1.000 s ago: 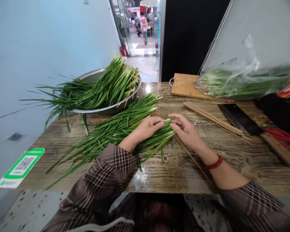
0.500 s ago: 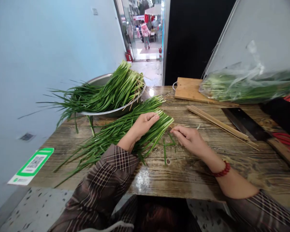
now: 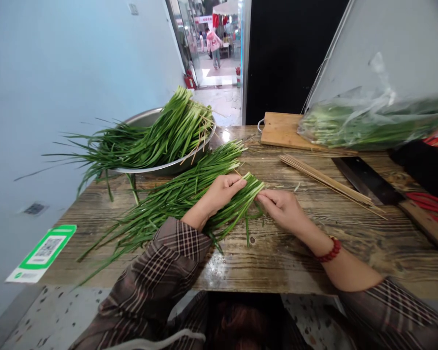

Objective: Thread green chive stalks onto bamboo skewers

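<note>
My left hand (image 3: 223, 192) is closed over a bunch of garlic chives (image 3: 246, 192) lying on the table, its thumb near their pale cut ends. Just right of those ends, my right hand (image 3: 281, 206) is closed in a pinch on a thin bamboo skewer, mostly hidden by fingers and stalks. A pointed skewer tip (image 3: 237, 171) shows on the far side of the chives, beyond my left thumb. More loose chives (image 3: 219, 158) lie behind my left hand.
A metal basin (image 3: 149, 170) of skewered chives stands at the back left. To the right lie bamboo skewers (image 3: 324, 182), a cleaver (image 3: 365, 180), a cutting board (image 3: 282, 129) and a plastic bag of greens (image 3: 372, 124). A QR-code card (image 3: 45, 253) sits at the left edge.
My right hand has moved left, up against the chive ends, and the skewer between them is now mostly hidden. A skewer tip now shows beyond my left thumb.
</note>
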Action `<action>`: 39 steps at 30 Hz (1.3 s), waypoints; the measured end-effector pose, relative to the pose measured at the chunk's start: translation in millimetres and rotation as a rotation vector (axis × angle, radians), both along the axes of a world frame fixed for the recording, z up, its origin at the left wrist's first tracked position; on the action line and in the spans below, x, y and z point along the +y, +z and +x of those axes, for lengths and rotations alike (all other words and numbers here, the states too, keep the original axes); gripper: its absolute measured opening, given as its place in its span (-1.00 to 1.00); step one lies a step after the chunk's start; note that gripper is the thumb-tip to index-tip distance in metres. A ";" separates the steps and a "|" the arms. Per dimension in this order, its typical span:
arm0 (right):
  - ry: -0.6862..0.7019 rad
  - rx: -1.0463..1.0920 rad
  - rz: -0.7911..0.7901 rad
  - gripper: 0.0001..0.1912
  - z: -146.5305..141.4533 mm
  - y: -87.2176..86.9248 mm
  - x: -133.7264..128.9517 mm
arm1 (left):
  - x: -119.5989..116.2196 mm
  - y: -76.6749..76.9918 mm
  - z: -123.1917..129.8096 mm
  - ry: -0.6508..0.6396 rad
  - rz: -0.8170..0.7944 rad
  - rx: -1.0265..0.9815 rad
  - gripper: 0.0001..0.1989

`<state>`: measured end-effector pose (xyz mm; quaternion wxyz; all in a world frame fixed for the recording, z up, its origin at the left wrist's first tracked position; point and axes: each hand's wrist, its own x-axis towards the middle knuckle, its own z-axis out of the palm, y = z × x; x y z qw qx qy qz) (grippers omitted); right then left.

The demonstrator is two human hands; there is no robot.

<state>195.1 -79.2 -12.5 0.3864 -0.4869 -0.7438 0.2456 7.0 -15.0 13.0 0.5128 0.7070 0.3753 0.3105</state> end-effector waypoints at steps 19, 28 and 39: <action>-0.075 0.193 -0.246 -0.60 9.9 -0.3 11.9 | -4.2 -1.3 5.1 -0.071 0.134 0.127 -0.76; -0.274 0.097 -0.057 -0.69 -14.4 -5.2 10.3 | -12.8 -11.0 18.4 -0.031 0.282 0.278 -0.82; -0.314 0.153 0.058 -0.73 -3.4 -12.5 19.8 | -2.7 9.3 -8.5 -0.213 0.282 0.371 -0.70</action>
